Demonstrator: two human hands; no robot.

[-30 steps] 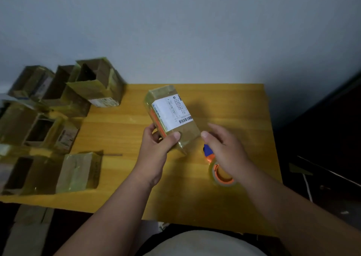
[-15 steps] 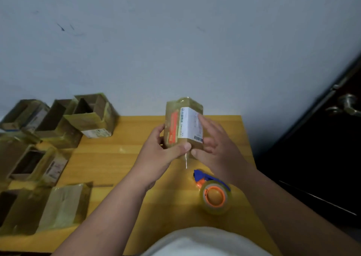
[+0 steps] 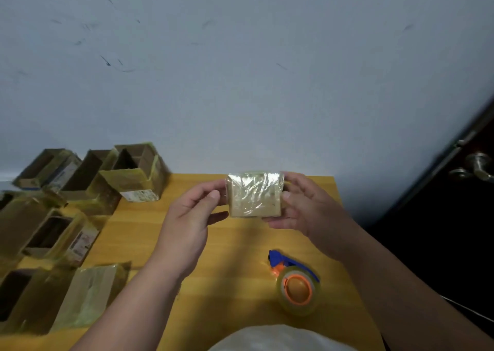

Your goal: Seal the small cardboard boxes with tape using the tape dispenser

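A small cardboard box covered in shiny clear tape is held up above the wooden table, one taped end facing me. My left hand grips its left side between thumb and fingers. My right hand grips its right side, thumb in front and fingers behind. The tape dispenser, blue and orange with a clear tape roll, lies on the table below my right forearm, touched by neither hand.
Several open cardboard boxes with yellowish tape crowd the table's left side and back left corner. One closed box lies at the front left. A dark door with a metal handle stands at the right.
The box has been turned in both hands: its labelled side no longer faces me, a taped end does. My hands have spread to either side of it. The dispenser has stayed on the table.
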